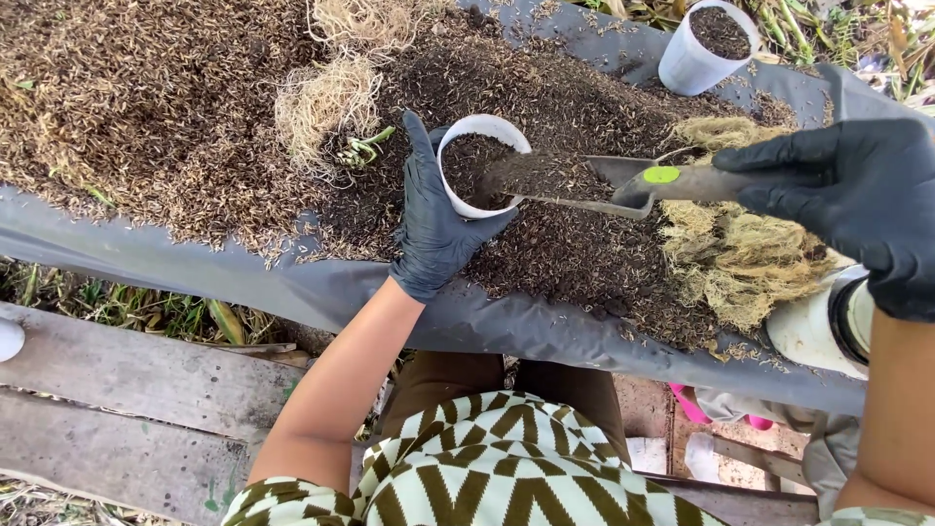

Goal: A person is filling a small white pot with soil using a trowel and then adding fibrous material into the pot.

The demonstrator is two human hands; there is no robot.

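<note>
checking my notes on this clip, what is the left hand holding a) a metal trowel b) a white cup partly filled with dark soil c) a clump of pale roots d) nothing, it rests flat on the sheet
b: the black-gloved left hand wraps around the white cup holding dark soil, while the right hand tips a metal trowel of soil into it.

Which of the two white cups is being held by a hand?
The near white cup, gripped by the gloved left hand under the scoop. The far white cup stands alone at the top, untouched.
</note>
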